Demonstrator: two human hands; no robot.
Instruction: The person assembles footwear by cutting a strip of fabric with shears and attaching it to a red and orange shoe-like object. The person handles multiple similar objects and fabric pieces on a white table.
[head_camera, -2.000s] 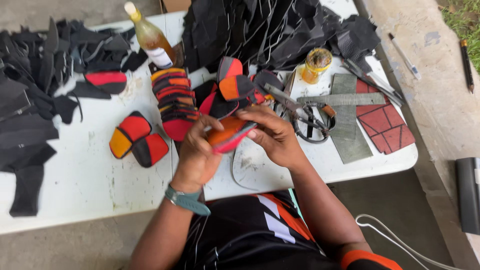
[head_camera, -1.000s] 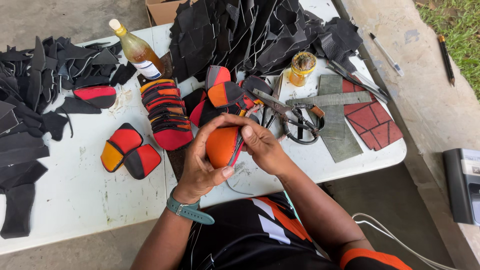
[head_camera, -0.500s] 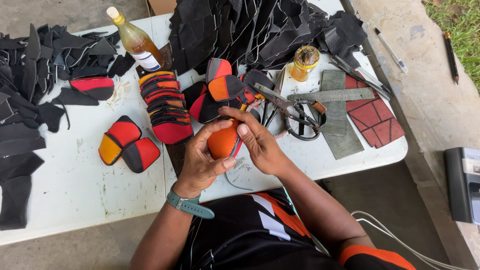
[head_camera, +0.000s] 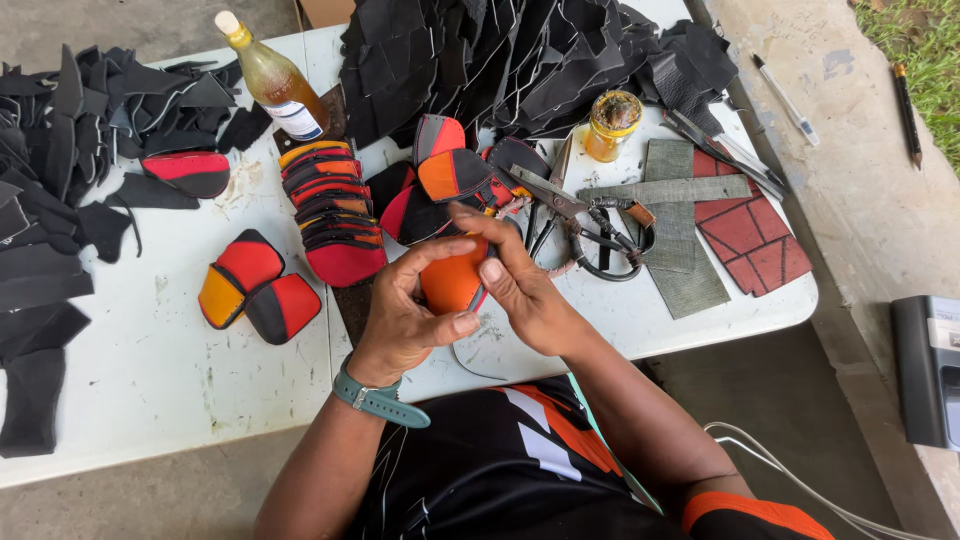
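Both my hands hold one orange leather piece (head_camera: 452, 282) with a red and black edge, just above the front of the white table (head_camera: 150, 370). My left hand (head_camera: 405, 310) cups it from the left and below, thumb pressed on its lower side. My right hand (head_camera: 520, 285) grips its right edge, fingers curled over the top. A teal watch (head_camera: 378, 398) sits on my left wrist. Just behind the hands lie more sewn red, orange and black panels (head_camera: 450, 180).
A stack of red and black panels (head_camera: 330, 215) and a sewn pair (head_camera: 250, 285) lie to the left. Black leather cut-outs (head_camera: 520, 60) are heaped at the back and left. A bottle (head_camera: 270, 80), a small jar (head_camera: 612, 125), scissors (head_camera: 575, 215), grey strips and a red stitched sheet (head_camera: 750, 230) are at the right.
The orange piece has turned in my hands and now stands more upright. My right fingers have shifted over its top edge. The view has drifted slightly.
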